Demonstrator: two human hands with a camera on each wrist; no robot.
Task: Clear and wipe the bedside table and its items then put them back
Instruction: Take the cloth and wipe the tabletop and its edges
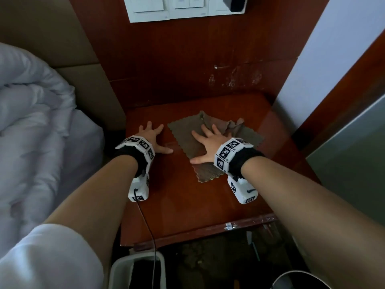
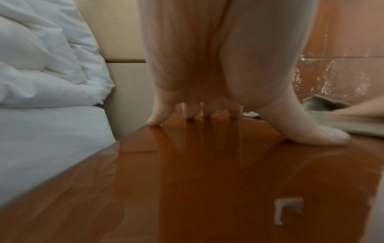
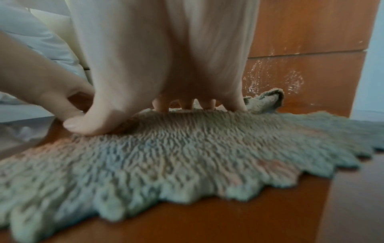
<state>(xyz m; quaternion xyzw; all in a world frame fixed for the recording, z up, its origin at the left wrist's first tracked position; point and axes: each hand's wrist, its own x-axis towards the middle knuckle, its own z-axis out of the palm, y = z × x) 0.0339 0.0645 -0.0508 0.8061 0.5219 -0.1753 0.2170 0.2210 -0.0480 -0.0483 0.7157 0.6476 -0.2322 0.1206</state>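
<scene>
The cloth [image 1: 210, 140] lies spread out in the middle of the shiny red-brown worktop [image 1: 187, 209]. It is grey-green, fuzzy, and has a wavy cut edge. The far corner of the cloth is bunched up, close to the wood panel [image 1: 187, 65] behind it. The right hand [image 1: 208, 146] lies flat on top of the cloth, palm down. Its fingers [image 1: 205, 131] are straight and spread apart, pressing the cloth and not gripping it. From the right wrist view the thumb and fingertips touch the fuzzy cloth [image 3: 187, 156]. The left hand [image 1: 153, 138] is just beside the cloth, on its bed side, flat on the bare wood. Its fingers [image 2: 154, 118] are straight and spread too, with the tips touching the worktop [image 2: 187, 189], and they hold nothing. The left thumb points toward the cloth and ends close to its edge. Past the left hand, away from the cloth, is a bed with a puffy white duvet [image 1: 31, 113]. High above the cloth, on the wood panel, is a white switch plate [image 1: 170, 9]. On the floor, nearer the person than the cloth, stands a white bin [image 1: 135, 272]. Both wrists wear bands with black and white square marks.
</scene>
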